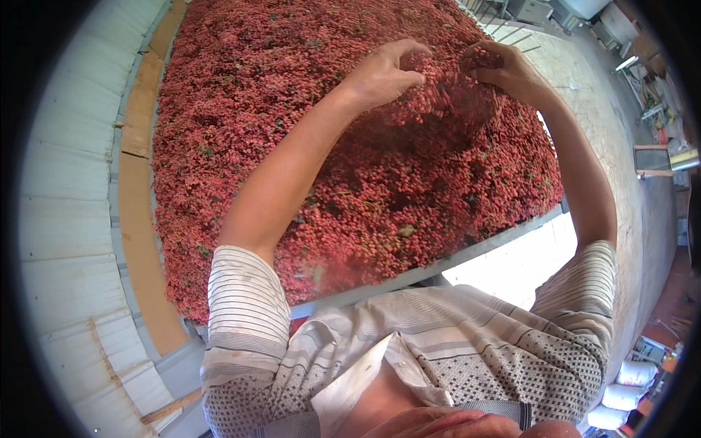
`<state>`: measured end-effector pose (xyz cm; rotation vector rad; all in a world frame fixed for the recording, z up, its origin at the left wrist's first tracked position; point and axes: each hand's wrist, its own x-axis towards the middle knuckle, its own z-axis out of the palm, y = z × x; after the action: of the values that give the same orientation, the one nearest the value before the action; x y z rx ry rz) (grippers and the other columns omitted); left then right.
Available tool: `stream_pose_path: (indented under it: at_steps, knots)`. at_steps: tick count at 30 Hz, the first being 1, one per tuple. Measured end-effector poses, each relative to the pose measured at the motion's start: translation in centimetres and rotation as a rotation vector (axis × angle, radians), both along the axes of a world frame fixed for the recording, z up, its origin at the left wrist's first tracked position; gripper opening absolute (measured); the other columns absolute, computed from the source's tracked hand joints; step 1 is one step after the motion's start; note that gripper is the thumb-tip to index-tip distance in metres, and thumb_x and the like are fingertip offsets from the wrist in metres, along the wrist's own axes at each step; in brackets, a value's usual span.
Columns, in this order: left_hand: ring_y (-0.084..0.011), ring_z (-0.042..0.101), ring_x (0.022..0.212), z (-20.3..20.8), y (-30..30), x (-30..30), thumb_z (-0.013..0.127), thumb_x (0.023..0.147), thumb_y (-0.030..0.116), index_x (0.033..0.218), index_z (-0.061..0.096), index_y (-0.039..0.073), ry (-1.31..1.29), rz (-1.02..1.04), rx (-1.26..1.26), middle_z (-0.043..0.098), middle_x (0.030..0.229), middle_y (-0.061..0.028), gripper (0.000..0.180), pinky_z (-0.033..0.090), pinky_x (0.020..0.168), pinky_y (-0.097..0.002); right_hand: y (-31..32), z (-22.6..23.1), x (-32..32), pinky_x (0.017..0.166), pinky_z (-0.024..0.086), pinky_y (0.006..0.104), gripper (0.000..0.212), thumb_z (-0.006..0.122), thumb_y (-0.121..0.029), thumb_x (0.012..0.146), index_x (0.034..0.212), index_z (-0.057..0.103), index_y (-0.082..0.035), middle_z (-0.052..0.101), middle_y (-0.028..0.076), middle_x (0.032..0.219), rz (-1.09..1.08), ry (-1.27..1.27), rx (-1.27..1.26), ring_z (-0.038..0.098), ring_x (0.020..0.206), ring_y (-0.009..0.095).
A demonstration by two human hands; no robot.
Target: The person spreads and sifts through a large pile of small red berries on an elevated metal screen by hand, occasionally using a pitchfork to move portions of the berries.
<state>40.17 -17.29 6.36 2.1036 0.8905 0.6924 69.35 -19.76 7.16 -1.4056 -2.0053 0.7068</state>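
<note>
head view: small, round red berry clusters [234, 139], flecked green, are lying heaped behind a gray edge [467, 257]. the left hand [387, 73] and right hand [511, 73] are curving around clusters at the heap's far part; firmness of grip cannot be determined. brown cardboard [139, 241] is bordering the left; pale floor [591, 109] is extending rightward.

A white panelled wall [66, 226] stands left, pale floor [600, 128] right.

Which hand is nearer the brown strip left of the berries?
The left hand; the right hand is farther across the berry heap.
</note>
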Motion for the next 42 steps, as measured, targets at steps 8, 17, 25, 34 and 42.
stream_pose_path:
  at_steps: [8,17,25,34,42]
  knots:
    - [-0.0051,0.047,0.055,1.2,-3.7,4.2,0.071,0.095,0.019,0.146,0.052,0.015,-0.034,-0.063,-0.168,0.06,0.076,-0.0018,0.055,0.043,0.051,-0.0272,-5.5,-0.3,6.8,0.068,0.054,0.0274,0.036,0.074,-0.016,0.093,0.128,0.066,-0.007,0.075,0.005,0.099,-0.154,0.143,-0.079,0.067,0.081,0.009]
    - [-0.0401,0.055,0.124,-5.6,-8.2,7.3,0.068,0.087,0.01,0.148,0.047,0.008,0.268,-0.274,0.388,0.055,0.14,-0.0215,0.065,0.045,0.109,-0.0484,-11.3,-5.4,10.9,0.118,0.04,0.0464,0.069,0.074,-0.012,0.085,0.15,0.05,-0.017,0.056,0.013,0.148,-0.173,-0.186,-0.282,0.051,0.138,0.028]
    - [-0.0433,0.041,0.139,-6.4,-7.2,7.8,0.067,0.094,0.041,0.151,0.043,0.008,0.432,-0.056,0.495,0.042,0.153,-0.0239,0.07,0.036,0.115,-0.0523,-12.2,-11.8,13.4,0.109,0.048,0.04,0.036,0.065,-0.006,0.092,0.129,0.067,-0.005,0.061,0.014,0.142,-0.238,-0.237,-0.031,0.057,0.131,0.029]
    - [-0.0468,0.021,0.151,-9.3,-7.1,14.4,0.041,0.105,0.052,0.159,0.019,-0.003,0.68,-0.305,0.342,0.023,0.16,-0.0342,0.08,0.015,0.126,-0.0503,-14.7,-7.9,11.5,0.115,0.042,0.0429,0.048,0.064,-0.008,0.091,0.139,0.059,-0.008,0.052,0.017,0.149,-0.292,-0.103,0.114,0.05,0.137,0.035]
    - [-0.0417,0.021,0.153,-9.0,-7.1,14.5,0.046,0.104,0.04,0.157,0.031,0.003,0.797,-0.284,0.483,0.026,0.162,-0.0266,0.067,0.015,0.125,-0.053,-11.6,-11.1,5.8,0.122,0.029,0.0458,0.05,0.053,-0.018,0.099,0.147,0.048,-0.005,0.045,0.021,0.153,-0.198,-0.515,0.233,0.04,0.144,0.037]
